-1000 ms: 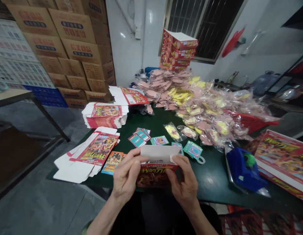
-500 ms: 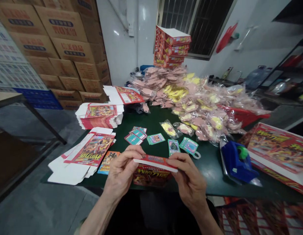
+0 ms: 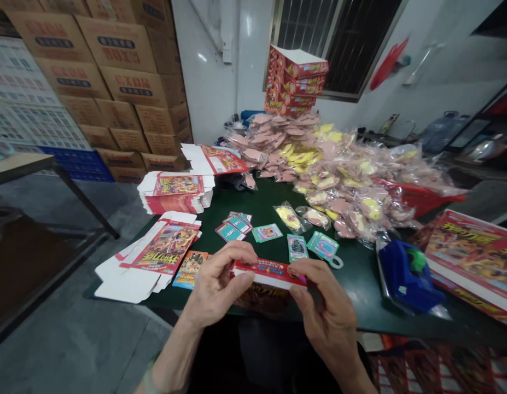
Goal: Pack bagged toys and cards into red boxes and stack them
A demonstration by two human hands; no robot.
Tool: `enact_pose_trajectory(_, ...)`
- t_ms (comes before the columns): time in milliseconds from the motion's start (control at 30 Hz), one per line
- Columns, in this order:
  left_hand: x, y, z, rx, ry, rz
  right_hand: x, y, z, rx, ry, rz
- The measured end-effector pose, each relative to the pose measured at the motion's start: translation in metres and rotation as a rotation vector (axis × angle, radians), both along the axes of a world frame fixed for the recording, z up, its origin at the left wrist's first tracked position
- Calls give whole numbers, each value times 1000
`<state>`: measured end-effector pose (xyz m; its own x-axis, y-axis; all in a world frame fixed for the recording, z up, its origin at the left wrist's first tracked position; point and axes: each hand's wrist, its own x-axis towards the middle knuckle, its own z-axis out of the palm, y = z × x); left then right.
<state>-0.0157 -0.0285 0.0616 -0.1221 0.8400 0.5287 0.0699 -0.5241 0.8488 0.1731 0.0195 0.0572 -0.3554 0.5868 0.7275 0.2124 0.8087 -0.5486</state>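
Note:
A small red printed carton [image 3: 266, 280] is held over the near edge of the dark green table [image 3: 261, 205]. My left hand [image 3: 220, 287] grips its left end, thumb and fingers pinched around it. My right hand [image 3: 329, 314] pinches its right end, fingers on the folded-down red top flap. Just beyond the carton lie several small trading cards [image 3: 266, 233] and a teal card with a ring [image 3: 325, 247].
Flat carton blanks [image 3: 155, 253] and a taller stack [image 3: 177, 192] lie at the left. A large heap of bagged pink and yellow items [image 3: 335, 169] fills the back, with assembled red boxes [image 3: 296, 82] stacked behind. A blue tape dispenser [image 3: 407, 276] and red trays [image 3: 475, 260] sit right. Cardboard boxes [image 3: 114, 82] line the wall.
The carton's white top flap, standing upright a second ago, has been folded down closed. Both hands have shifted to press along the carton's top edge.

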Motion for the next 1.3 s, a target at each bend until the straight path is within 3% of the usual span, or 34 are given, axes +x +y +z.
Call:
enact_pose_trajectory(167, 10, 5, -18, 71, -209, 67, -7, -5, 3, 27, 15, -31)
enact_pose_trajectory(333, 7, 4, -16, -10, -278, -9, -11, -11, 5, 45, -2, -63)
enact_pose_trajectory(467, 4, 5, -14, -10, -296, -21, -11, -10, -8, 149, 45, -95)
enact_pose_trajectory(700, 3, 7, -26, 67, -188, -11, -18, -9, -36, 204, 109, -158)
enact_pose_trajectory(933, 19, 8, -27, 104, -12, 290, -20, 3, -34, 212, 96, -137)
enact_pose_trajectory(1033, 30, 4, -24, 160, 32, 534, 9, 19, -27, 172, 32, -231)
enact_pose_trajectory(1100, 33, 4, -26, 143, 43, 625, 48, 35, -24, 65, 56, -445)
enact_pose_trajectory(1200, 26, 12, -37, 139, 119, 584, 125, 65, -23, -140, 130, -836)
enact_pose_trajectory(1300, 19, 21, -48, 123, 169, 570, 195, 94, -26, -252, 135, -985)
